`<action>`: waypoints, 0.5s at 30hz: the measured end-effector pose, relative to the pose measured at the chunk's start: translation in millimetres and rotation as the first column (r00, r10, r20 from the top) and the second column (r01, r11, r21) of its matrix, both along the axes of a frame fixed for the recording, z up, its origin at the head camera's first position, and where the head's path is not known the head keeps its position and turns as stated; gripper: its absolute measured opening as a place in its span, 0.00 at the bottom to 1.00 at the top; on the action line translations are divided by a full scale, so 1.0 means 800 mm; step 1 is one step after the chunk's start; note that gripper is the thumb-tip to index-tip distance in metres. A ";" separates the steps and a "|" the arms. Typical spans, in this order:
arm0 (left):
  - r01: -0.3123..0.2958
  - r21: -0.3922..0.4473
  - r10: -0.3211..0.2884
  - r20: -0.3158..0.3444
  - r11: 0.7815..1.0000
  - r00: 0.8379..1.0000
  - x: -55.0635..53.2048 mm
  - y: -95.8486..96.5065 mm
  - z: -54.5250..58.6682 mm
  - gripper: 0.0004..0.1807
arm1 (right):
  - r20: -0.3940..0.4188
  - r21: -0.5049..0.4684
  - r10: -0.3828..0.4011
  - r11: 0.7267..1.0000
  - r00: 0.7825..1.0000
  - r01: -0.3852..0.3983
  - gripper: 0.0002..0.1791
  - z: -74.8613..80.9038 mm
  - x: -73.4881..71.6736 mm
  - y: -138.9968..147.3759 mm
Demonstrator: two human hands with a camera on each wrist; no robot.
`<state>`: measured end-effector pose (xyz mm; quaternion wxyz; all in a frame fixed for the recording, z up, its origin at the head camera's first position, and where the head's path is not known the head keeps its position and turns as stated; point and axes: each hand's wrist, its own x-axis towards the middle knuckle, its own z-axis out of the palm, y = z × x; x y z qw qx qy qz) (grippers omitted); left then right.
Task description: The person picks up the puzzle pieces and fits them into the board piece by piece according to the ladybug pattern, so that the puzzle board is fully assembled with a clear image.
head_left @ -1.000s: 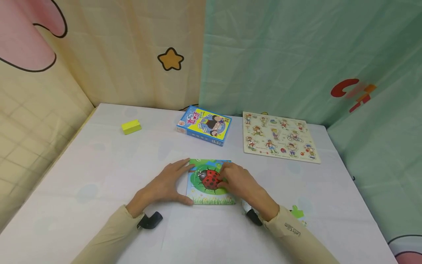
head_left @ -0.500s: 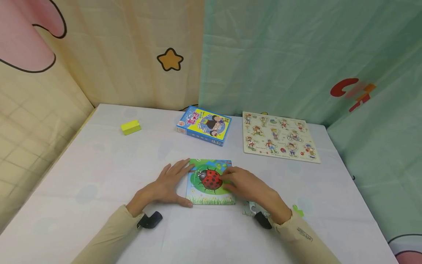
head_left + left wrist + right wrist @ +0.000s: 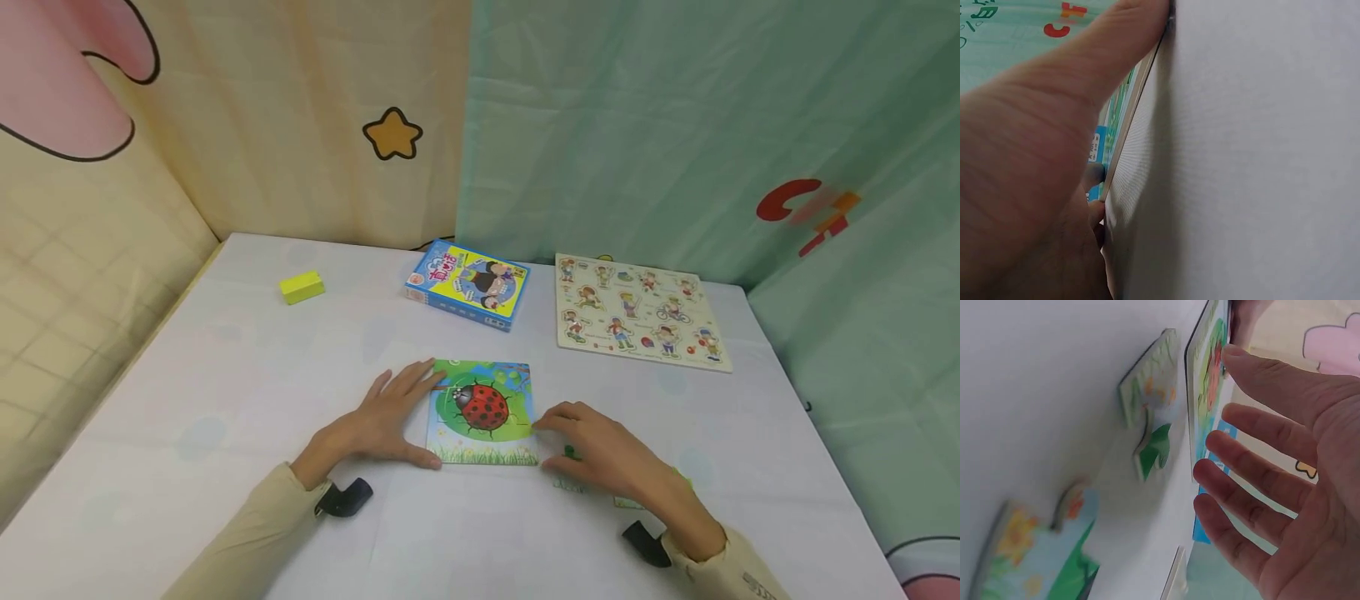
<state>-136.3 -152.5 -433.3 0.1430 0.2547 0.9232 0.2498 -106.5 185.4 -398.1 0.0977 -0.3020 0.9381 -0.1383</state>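
A square ladybug jigsaw puzzle (image 3: pixel 482 408) lies flat on the white table in the head view. Spread along its left side is my left hand (image 3: pixel 378 429), the thumb at the near corner and the fingers at the far one. In the left wrist view, that thumb crosses over the board's thin edge (image 3: pixel 1132 119). My right hand (image 3: pixel 603 450) hovers by the puzzle's right side with its fingers extended and nothing between them. Beneath it lie loose jigsaw pieces, one with grass and a green tab (image 3: pixel 1154 387), another with yellow flowers (image 3: pixel 1041 550), partly hidden in the head view.
Behind the puzzle rests a blue and yellow box (image 3: pixel 468 285). To its right lies a wooden board with cartoon children (image 3: pixel 637 312). A yellow block (image 3: pixel 302 287) sits at the back left. Printed curtains (image 3: pixel 600 125) hang behind the table.
My right hand has drawn back right from the puzzle's surface, its fingers opening from a pinch and uncovering the right side of the picture. My left hand stays in place.
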 end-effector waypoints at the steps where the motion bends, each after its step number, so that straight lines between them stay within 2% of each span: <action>1: 0.001 -0.001 -0.001 -0.001 1.000 1.000 0.000 0.000 -0.001 0.66 | 0.001 -0.002 -0.012 1.000 1.000 0.012 0.23 0.000 0.003 0.003; 6: -0.005 -0.004 0.005 0.003 1.000 1.000 0.001 0.000 -0.001 0.66 | 0.017 -0.008 -0.054 0.999 0.998 0.054 0.22 -0.001 0.016 0.019; 9: -0.009 -0.005 0.009 0.006 1.000 1.000 0.002 0.000 -0.001 0.66 | 0.033 -0.003 -0.069 0.998 0.997 0.069 0.25 -0.005 0.022 0.026; 15: -0.008 -0.006 0.008 0.015 1.000 1.000 0.002 0.000 0.000 0.66 | 0.037 0.004 -0.067 0.998 0.997 0.067 0.29 -0.008 0.029 0.034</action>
